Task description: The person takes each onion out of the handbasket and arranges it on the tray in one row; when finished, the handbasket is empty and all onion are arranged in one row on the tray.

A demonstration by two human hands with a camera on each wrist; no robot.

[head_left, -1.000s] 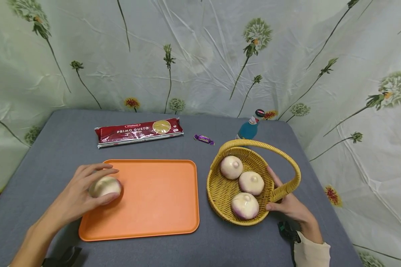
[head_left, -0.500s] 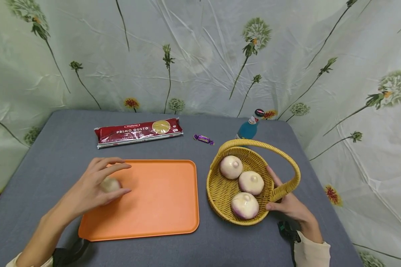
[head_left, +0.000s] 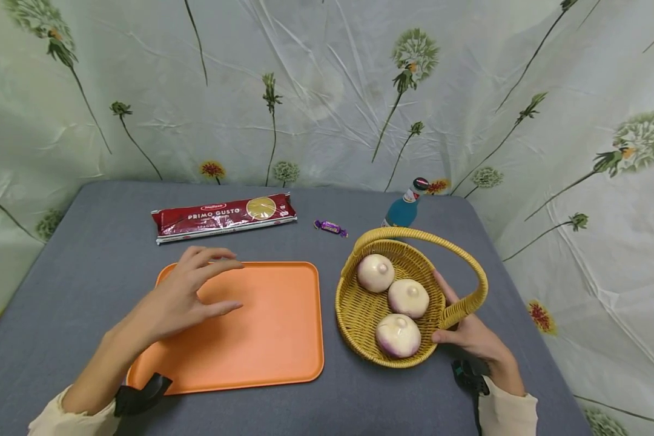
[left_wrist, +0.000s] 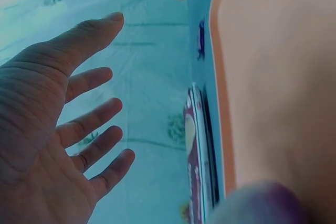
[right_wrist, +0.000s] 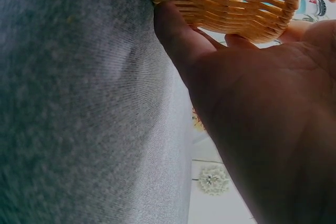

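With 12 o'clock pointing away from the person, we see the left hand above the 10 o'clock part of the orange tray, its thumb well apart from the loosely spread fingers and nothing between them. An onion, blurred in the left wrist view, is on the tray, apart from those fingers; the head view hides it behind the hand, and we cannot tell which way it points. The tray's long axis runs from 9 to 3 o'clock. The right hand holds the wicker basket at its 4 o'clock side, thumb and fingers parted around the foot of the handle. We find the basket near the tray's 3 o'clock edge, its handle spanning 10 to 4 o'clock and leaning toward 2. Inside, three onions sit with their nubs up. A bottle stands past the basket's 12 o'clock rim; a spaghetti packet lies beyond the tray, lengthwise from about 9 to 3.
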